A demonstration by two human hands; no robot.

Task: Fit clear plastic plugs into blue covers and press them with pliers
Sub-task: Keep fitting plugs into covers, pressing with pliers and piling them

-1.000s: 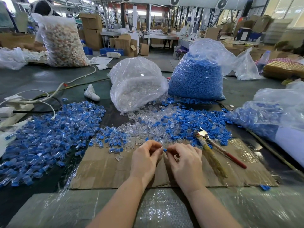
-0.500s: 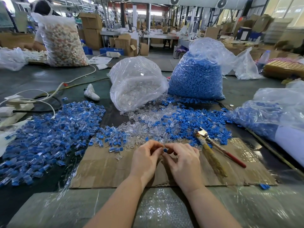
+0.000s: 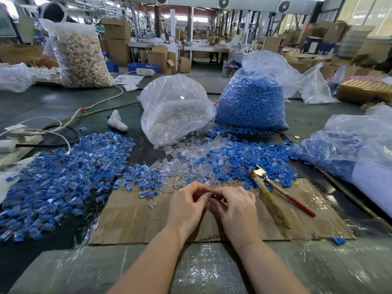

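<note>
Cardboard (image 3: pixel 135 219) lies flat under both hands, its near edge meeting wrinkled plastic film (image 3: pixel 203 270) that runs out of the bottom of the view. The left hand (image 3: pixel 186 206) and right hand (image 3: pixel 237 209) meet fingertip to fingertip above the sheet's middle, curled fingers pinching a small blue cover (image 3: pixel 212 196) between them; only a sliver of it shows, and whether a clear plug sits in it cannot be told. Bare cardboard stays open to the left of the hands. Just right of them lie the pliers (image 3: pixel 273 192), handles toward the near right, jaws touching the loose blue covers (image 3: pixel 244 164). Loose clear plugs (image 3: pixel 191 155) spread beyond the fingers. A heap of assembled pieces (image 3: pixel 59 177) crowds the sheet's left edge. Behind stand a bag of clear plugs (image 3: pixel 174 109) and a bag of blue covers (image 3: pixel 250 102); another bag (image 3: pixel 350 149) is cut off at right.
</note>
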